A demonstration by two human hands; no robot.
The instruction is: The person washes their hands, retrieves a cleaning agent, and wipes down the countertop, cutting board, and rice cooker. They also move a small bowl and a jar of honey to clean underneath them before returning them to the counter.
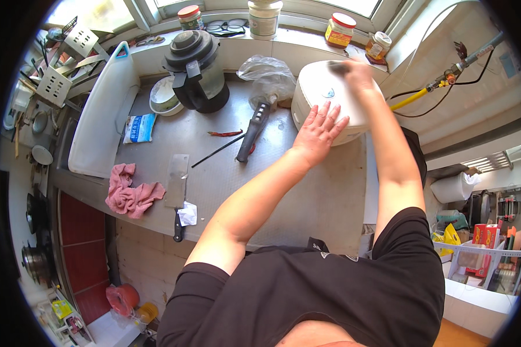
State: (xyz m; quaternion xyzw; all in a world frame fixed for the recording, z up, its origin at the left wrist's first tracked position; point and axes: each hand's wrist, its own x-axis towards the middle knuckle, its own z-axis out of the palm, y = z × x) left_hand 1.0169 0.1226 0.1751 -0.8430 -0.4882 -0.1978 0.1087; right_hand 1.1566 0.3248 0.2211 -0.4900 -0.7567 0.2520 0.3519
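Note:
A white, rounded, lidded appliance [306,86], which looks like a rice cooker, stands at the back right of the metal counter [260,204]. My left hand [319,134] lies spread on the front edge of its lid, holding nothing. At the far right of the lid, my right hand [359,74] grips a small dark object [337,67], too blurred to name. Left of the appliance are a clear plastic bag [267,78] and a black handheld knife sharpener [254,132]. A thin black stick [217,151] and a dried red chili [225,133] lie beside the sharpener.
Along the left stand a white cutting board [100,117], a blender jug [199,73], a bowl [165,95] and a blue-white packet [139,128]. A cleaver [177,182] and pink cloth [132,191] lie near the front. A yellow gas hose [410,99] runs at right.

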